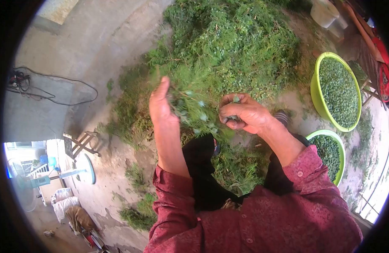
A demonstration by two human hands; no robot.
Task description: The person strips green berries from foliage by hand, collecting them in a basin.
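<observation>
My left hand (162, 105) has its thumb raised and lies against a leafy green sprig (192, 107) with small bluish-green berries; its fingers are mostly hidden behind the foliage. To the right of the sprig, my right hand (244, 114) is closed with curled fingers around small green berries, some showing between thumb and fingers. Beyond both hands spreads a large heap of green branches (232, 46). More cut greenery (238, 166) lies on the ground between my legs.
Two green basins full of berries stand at the right, one larger (316, 90) and one nearer (343, 158). A small wooden stool (81, 144), a fan (85, 169) and a black cable (55, 77) are at the left. A white container (324, 13) stands at the upper right.
</observation>
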